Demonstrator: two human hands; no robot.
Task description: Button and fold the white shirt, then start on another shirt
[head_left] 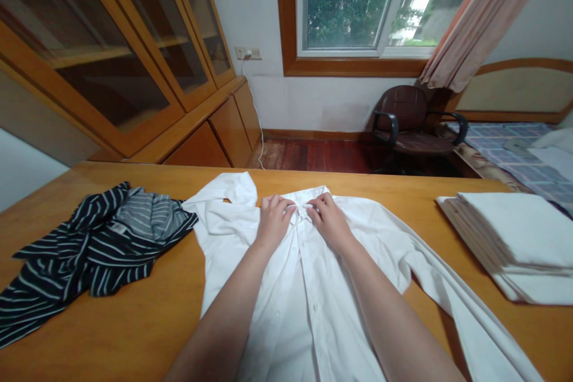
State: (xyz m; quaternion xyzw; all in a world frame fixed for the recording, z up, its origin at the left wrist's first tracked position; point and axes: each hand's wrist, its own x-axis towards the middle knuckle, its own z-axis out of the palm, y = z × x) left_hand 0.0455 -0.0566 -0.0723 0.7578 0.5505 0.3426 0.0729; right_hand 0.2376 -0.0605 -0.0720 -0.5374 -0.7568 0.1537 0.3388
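A white button-up shirt lies front side up on the wooden table, its collar toward the far edge. My left hand pinches the left side of the collar near the neck opening. On the other side, my right hand grips the right collar edge, fingertips close to those of the left. The front placket runs down between my forearms, and its two edges lie slightly apart. One sleeve is bunched at the upper left; the other stretches down to the lower right.
A crumpled black-and-white striped garment lies on the table's left. At the right sits a stack of folded white cloth. Beyond the table are a glass-door cabinet, an office chair, a bed and a window.
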